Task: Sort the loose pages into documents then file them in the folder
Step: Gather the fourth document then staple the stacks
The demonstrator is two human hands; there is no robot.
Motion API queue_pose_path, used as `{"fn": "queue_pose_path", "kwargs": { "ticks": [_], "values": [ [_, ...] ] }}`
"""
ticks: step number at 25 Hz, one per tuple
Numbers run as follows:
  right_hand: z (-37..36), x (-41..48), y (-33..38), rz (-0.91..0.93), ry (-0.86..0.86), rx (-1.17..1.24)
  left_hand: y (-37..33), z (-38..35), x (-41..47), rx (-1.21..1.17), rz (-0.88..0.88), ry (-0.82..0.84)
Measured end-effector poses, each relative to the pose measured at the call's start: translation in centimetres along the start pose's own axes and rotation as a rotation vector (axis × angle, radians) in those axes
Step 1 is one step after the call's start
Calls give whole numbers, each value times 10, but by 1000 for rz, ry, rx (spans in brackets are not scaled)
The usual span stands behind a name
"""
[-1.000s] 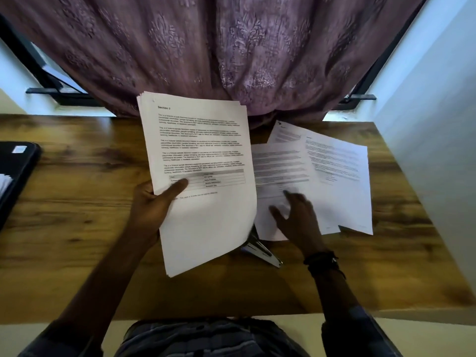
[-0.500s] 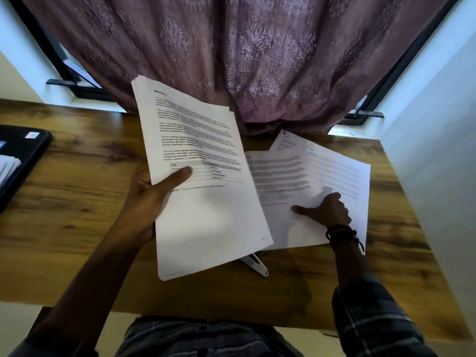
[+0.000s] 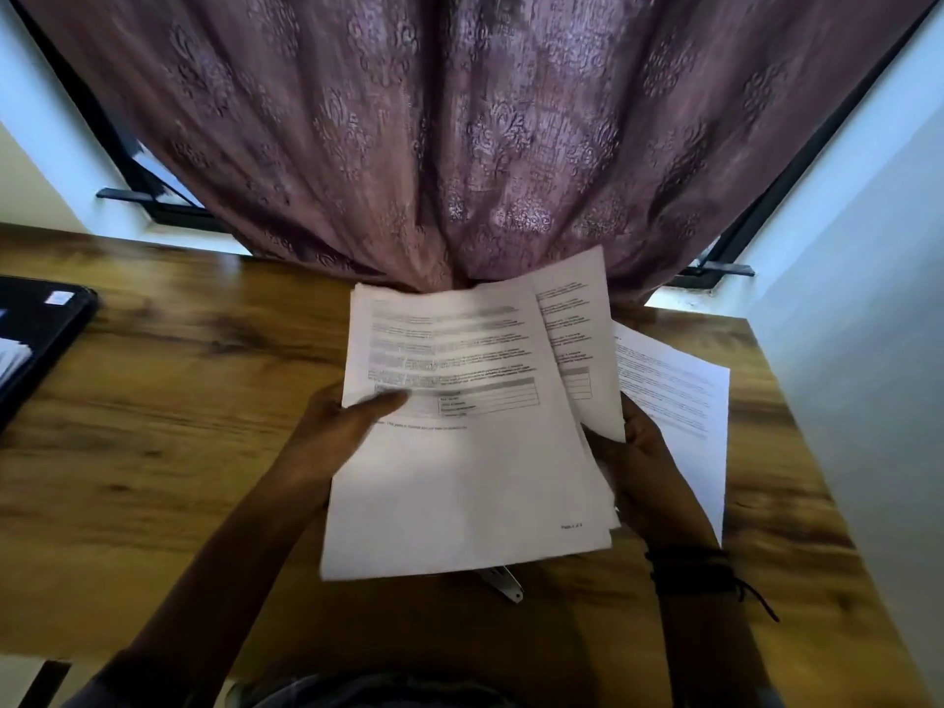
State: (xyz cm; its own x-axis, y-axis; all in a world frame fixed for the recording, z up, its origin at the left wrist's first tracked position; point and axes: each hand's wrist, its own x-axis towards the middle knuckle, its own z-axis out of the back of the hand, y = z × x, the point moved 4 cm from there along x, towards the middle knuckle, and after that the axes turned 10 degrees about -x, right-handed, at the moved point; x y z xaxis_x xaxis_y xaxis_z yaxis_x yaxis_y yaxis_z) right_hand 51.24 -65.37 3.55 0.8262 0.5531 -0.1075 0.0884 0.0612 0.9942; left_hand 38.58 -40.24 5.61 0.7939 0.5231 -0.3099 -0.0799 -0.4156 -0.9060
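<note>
Head view: above a wooden table (image 3: 179, 426), the left hand (image 3: 347, 431) grips a stack of pages (image 3: 459, 477), thumb laid across its left edge. The right hand (image 3: 643, 452) pinches the lower corner of a single page (image 3: 577, 319) tucked just behind the stack. More sheets (image 3: 679, 401) lie on the table at right, and a black folder (image 3: 36, 339) sits far left. The paper looks light, floppy and slippery, best pinched at the edges

Home desk, wooden tabletop (image 3: 168, 401), patterned curtain (image 3: 459, 135), window frame (image 3: 153, 206)
</note>
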Motion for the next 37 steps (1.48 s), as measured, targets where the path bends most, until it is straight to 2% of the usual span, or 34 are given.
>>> {"fn": "queue_pose_path", "kwargs": {
  "ticks": [8,10,12,16,19,22,24,30,33,35,37],
  "values": [
    [-9,-11,-4,-52,130,79,27,11,2,-95,233,11],
    [-14,-12,5,-21,114,-8,29,10,2,-93,244,24],
    [-18,-11,16,7,77,-129,30,10,2,-70,210,44],
    [-18,-6,28,-46,-107,-170,26,11,3,-42,69,62],
    [-25,1,33,52,9,-365,13,10,3,-17,-132,49],
    [-30,17,29,154,-46,-469,-3,11,5,94,-361,63],
    [-43,27,26,214,-58,-509,-8,13,10,154,-434,68],
    [-66,35,-2,274,-60,-505,1,32,25,98,-430,17],
    [-71,37,-19,210,-54,-572,12,43,32,140,-408,5],
    [-69,35,-22,166,-35,-533,16,43,33,178,-403,19],
    [-52,33,-28,136,-74,-572,14,39,30,200,-393,22]
  ]
}}
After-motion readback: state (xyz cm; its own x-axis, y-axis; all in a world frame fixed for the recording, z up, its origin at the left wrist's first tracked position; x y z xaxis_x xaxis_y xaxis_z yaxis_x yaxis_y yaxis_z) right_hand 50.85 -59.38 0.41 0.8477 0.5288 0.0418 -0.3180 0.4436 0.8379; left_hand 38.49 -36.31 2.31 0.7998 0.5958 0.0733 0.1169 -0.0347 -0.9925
